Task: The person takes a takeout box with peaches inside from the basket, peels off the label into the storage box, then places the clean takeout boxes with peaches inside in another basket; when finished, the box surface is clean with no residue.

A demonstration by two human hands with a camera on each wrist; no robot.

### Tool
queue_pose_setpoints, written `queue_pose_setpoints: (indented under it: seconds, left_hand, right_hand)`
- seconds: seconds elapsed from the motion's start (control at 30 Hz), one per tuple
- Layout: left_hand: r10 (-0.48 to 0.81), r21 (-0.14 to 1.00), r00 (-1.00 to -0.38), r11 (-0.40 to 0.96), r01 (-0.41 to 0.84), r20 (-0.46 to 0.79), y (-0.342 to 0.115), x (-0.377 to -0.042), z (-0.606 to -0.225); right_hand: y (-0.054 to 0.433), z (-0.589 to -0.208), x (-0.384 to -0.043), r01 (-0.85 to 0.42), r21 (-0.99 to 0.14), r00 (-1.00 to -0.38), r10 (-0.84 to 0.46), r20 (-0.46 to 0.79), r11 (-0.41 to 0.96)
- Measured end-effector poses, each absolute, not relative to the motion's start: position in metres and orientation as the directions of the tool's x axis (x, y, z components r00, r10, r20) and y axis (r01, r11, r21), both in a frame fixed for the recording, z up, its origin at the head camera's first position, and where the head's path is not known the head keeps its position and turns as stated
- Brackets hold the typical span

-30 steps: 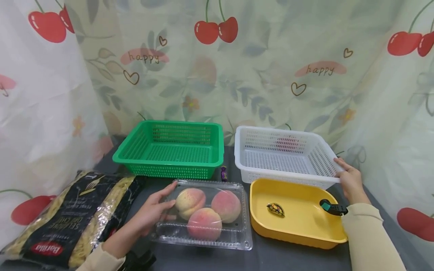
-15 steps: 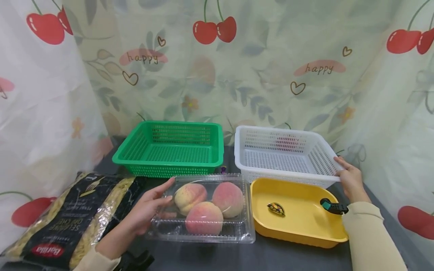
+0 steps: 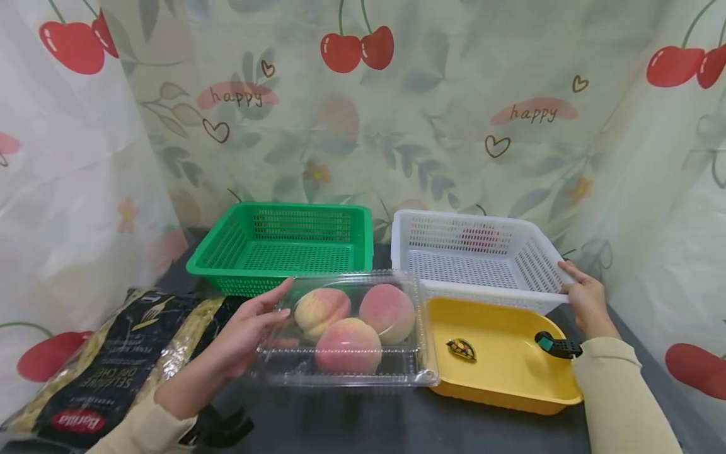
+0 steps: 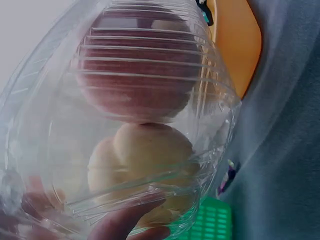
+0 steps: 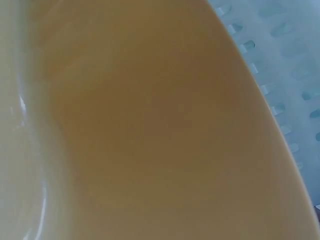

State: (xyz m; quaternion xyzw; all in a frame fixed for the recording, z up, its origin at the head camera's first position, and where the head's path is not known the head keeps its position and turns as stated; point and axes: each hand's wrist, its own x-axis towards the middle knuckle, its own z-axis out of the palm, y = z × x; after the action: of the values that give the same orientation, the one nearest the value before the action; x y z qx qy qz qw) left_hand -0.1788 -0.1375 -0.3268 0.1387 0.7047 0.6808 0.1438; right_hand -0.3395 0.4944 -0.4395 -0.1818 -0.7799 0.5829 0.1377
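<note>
My left hand (image 3: pixel 249 331) grips the left side of a clear plastic clamshell box (image 3: pixel 346 372), held up over the table. Through its lid show three peaches (image 3: pixel 348 347), pink and yellow. The left wrist view looks at the box's clear wall (image 4: pixel 55 125) from close up, with fingers (image 4: pixel 117 220) against it. At the right, my right hand (image 3: pixel 588 302) holds the right rim of a white plastic basket (image 3: pixel 471 268), thumb and fingers at its edge. A yellow tray (image 3: pixel 499 378) fills most of the right wrist view, beside the basket's perforated wall (image 5: pixel 295 75).
A green basket (image 3: pixel 283 252) stands at the back left. Left of the box lies a black Barilla pasta bag (image 3: pixel 96 372). A small patterned yellow-and-black piece (image 3: pixel 462 349) lies in the yellow tray. A purple-wrapped candy (image 4: pixel 228 178) shows on the table in the left wrist view.
My left hand has lifted the box of peaches up and slightly right; it now overlaps the front of the green basket and the yellow tray's left edge. My right hand stays on the white basket.
</note>
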Motion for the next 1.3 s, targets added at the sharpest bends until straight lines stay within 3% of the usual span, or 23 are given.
queue_pose_setpoints:
  seconds: [0.7, 1.07, 1.3]
  left_hand:
    - [0.44, 0.998, -0.898, 0.035, 0.048, 0.028, -0.085, -0.218, -0.272]
    - [0.408, 0.998, -0.912, -0.054, 0.013, 0.034, -0.041, -0.254, -0.265]
    - [0.31, 0.985, -0.951, -0.164, -0.062, -0.008, -0.007, -0.28, -0.256]
  right_hand:
    - [0.495, -0.444, -0.34, 0.112, -0.969, -0.904, 0.428, -0.007, 0.22]
    - [0.496, -0.44, -0.339, 0.152, -0.966, -0.902, 0.43, -0.047, 0.212]
    - [0.497, -0.44, -0.339, 0.133, -0.976, -0.899, 0.436, -0.045, 0.173]
